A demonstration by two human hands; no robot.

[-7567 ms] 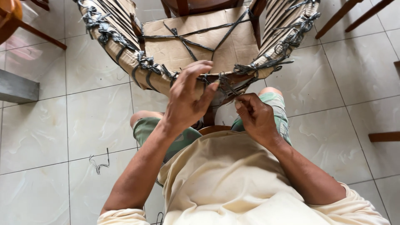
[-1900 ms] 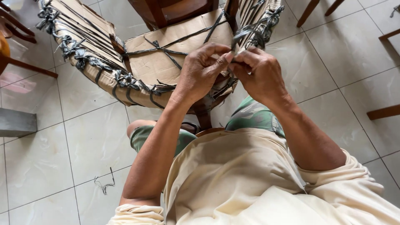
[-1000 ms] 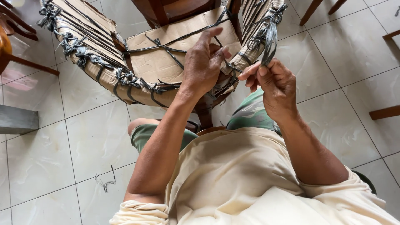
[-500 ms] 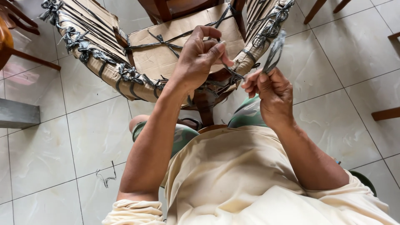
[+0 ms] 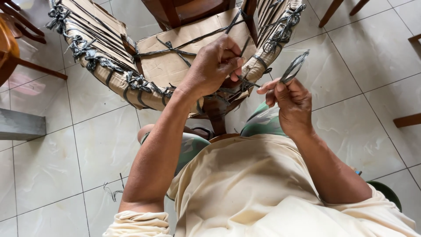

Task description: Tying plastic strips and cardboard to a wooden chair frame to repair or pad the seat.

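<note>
Left hand pinches grey strapping against the cardboard-wrapped chair, bracing it, while right hand pinches a strap loop taut.

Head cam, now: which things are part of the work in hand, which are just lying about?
In hand:
- left hand on the cardboard-wrapped chair
- right hand holding a grey strap
- grey strap bindings

Lying about:
- strap scrap on floor
- wooden chair legs
- grey block

Grey strap pulled taut, cardboard-wrapped chair bound with grey straps
</note>
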